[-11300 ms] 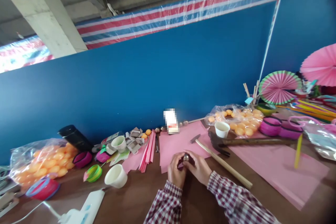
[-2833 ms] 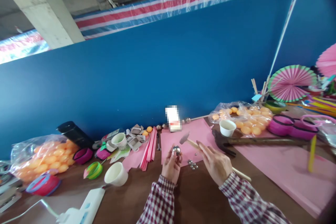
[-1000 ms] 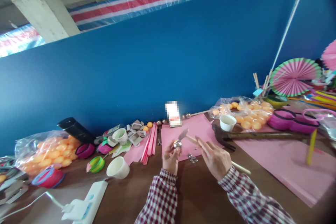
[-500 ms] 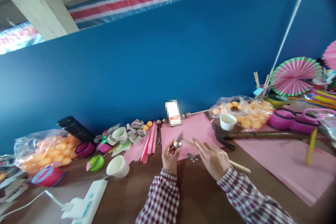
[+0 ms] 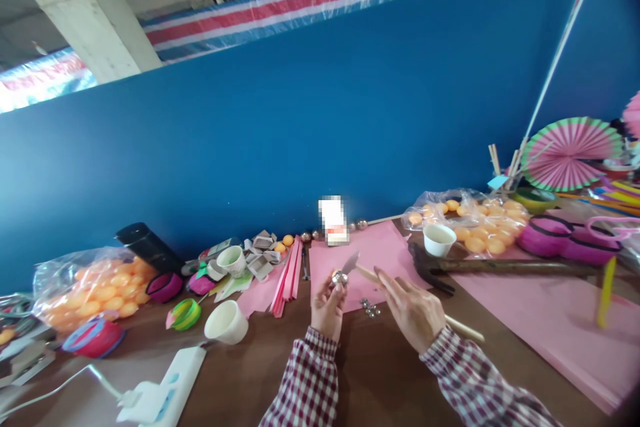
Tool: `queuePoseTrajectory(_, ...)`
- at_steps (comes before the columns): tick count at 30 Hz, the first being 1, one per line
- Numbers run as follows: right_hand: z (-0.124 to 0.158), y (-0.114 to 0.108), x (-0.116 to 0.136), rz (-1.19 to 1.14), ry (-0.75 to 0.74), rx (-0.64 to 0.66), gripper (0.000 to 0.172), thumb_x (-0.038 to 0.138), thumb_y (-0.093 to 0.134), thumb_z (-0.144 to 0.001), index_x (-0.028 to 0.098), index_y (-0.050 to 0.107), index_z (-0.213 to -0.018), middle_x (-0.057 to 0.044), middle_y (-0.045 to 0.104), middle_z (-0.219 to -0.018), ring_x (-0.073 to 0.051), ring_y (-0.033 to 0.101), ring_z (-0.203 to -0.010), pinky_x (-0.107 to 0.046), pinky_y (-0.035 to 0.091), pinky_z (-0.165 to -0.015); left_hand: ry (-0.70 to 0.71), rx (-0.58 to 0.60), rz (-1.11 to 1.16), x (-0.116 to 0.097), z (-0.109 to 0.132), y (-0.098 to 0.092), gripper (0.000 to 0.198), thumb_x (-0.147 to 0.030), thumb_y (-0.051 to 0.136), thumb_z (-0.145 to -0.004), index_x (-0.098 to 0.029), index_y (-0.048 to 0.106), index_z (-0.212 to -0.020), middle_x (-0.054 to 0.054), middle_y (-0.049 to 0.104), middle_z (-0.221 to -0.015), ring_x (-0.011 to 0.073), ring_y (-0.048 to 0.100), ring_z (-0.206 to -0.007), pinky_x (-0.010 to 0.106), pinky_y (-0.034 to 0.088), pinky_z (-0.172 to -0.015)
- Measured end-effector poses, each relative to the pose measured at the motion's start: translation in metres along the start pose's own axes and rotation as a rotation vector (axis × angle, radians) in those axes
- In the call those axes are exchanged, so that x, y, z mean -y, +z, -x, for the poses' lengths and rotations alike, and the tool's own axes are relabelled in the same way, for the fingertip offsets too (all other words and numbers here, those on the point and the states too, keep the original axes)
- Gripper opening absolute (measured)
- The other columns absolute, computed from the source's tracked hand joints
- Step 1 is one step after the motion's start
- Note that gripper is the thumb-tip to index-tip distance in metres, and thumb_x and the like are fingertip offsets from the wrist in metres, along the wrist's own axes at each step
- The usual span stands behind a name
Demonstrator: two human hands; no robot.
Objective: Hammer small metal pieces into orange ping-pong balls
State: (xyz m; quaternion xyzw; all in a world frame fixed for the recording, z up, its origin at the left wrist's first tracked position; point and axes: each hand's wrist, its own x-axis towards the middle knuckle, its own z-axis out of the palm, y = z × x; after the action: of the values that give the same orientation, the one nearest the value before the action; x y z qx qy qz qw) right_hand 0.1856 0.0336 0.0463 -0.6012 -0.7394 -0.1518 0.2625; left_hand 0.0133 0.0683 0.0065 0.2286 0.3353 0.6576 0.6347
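My left hand [image 5: 327,310] is closed, pinching a shiny silver ball [image 5: 339,279] between thumb and fingers above the pink paper's front edge. My right hand [image 5: 415,310] is wrapped round a long light wooden handle [image 5: 465,329] that passes under the palm. At the handle's far end a pointed grey blade [image 5: 353,260] stands just beside the ball; I cannot tell if they touch. Several small silver balls [image 5: 370,308] lie between my hands at the edge of the pink paper [image 5: 360,263].
A hammer [image 5: 500,267] and a white cup [image 5: 439,240] lie to the right, before a bag of orange balls [image 5: 493,217]. On the left are another white cup [image 5: 227,322], a power strip [image 5: 177,380], folded pink strips [image 5: 289,280] and a second bag of orange balls [image 5: 100,290].
The view has shifted slightly, so everything sits a little lower and to the right. Both hands keep their grips, the blade still beside the ball.
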Motion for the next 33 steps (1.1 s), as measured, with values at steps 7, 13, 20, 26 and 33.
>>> queuePoseTrajectory(7,0.0006,0.003,-0.0013,0.003,0.03,-0.008,0.039,0.034,0.034,-0.086,0.03,0.036,-0.125,0.0,0.061,-0.075,-0.007,0.054,-0.057,-0.02,0.03,-0.05,0.001,-0.029,0.006,0.0027,-0.0016,-0.0025,0.034,-0.012,0.07,-0.057,-0.017,0.06,-0.09,0.004,0.062,-0.093,0.0132,0.06,-0.082,0.022,0.047,-0.072)
queuePoseTrajectory(13,-0.0001,0.0046,-0.002,0.028,-0.015,0.032,0.036,0.032,0.035,-0.086,0.031,0.042,-0.121,0.001,0.061,-0.07,-0.006,0.052,-0.051,-0.021,0.028,-0.047,-0.06,0.042,0.04,-0.0008,-0.0015,-0.0036,0.022,-0.017,0.065,-0.066,-0.012,0.06,-0.087,0.008,0.064,-0.084,0.0133,0.062,-0.078,0.019,0.048,-0.068)
queuePoseTrajectory(20,0.0009,0.0039,-0.0002,0.026,-0.001,-0.002,0.037,0.033,0.033,-0.086,0.03,0.04,-0.123,0.001,0.06,-0.068,-0.006,0.051,-0.051,-0.021,0.028,-0.047,-0.079,0.052,0.1,-0.0053,0.0018,-0.0005,0.035,-0.013,0.061,-0.069,-0.013,0.055,-0.103,0.009,0.063,-0.093,0.0162,0.062,-0.084,0.022,0.049,-0.073)
queuePoseTrajectory(26,0.0016,0.005,0.0001,0.014,0.015,0.009,0.039,0.034,0.034,-0.086,0.031,0.037,-0.125,0.001,0.061,-0.074,-0.007,0.053,-0.056,-0.019,0.031,-0.051,-0.087,0.026,0.095,-0.0045,0.0022,-0.0007,0.032,-0.01,0.062,-0.067,-0.012,0.057,-0.099,0.009,0.064,-0.091,0.0163,0.062,-0.083,0.02,0.049,-0.072)
queuePoseTrajectory(33,0.0011,0.0059,0.0,0.024,-0.012,0.033,0.037,0.032,0.036,-0.086,0.032,0.039,-0.123,0.001,0.06,-0.07,-0.007,0.053,-0.055,-0.02,0.03,-0.049,-0.082,0.045,0.084,-0.0035,0.0004,-0.0027,0.033,-0.011,0.062,-0.068,-0.013,0.057,-0.101,0.01,0.064,-0.092,0.0168,0.062,-0.084,0.021,0.049,-0.072)
